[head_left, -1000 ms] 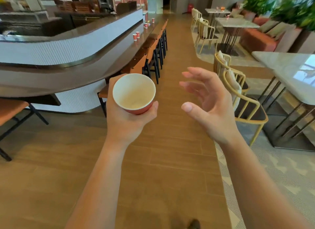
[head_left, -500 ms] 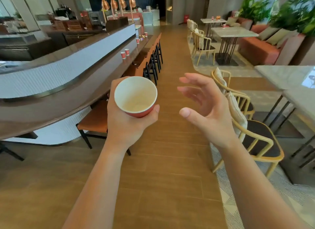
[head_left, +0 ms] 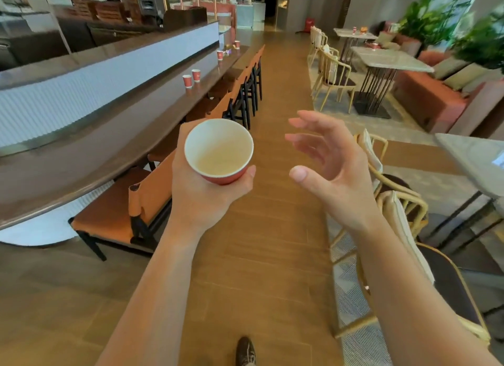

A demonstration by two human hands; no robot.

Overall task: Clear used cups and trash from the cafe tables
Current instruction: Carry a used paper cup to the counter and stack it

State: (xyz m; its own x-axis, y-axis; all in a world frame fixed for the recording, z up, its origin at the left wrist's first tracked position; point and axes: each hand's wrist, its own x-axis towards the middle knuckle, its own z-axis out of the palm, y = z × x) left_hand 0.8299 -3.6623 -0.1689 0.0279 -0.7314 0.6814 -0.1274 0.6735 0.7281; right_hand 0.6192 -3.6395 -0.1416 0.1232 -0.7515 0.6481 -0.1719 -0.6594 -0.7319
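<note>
Left hand (head_left: 201, 196) grips red cup (head_left: 219, 151) — right hand (head_left: 335, 169) empty.

In my left hand (head_left: 199, 199) sits a red paper cup (head_left: 219, 153); at eleven o'clock a pair of red lidless cups (head_left: 187, 81) stands on the long brown worktop (head_left: 109, 136).

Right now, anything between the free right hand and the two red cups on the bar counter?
Yes: the row of orange chairs lines the counter's aisle side by the two red cups; the right hand would reach over their backs.
</note>
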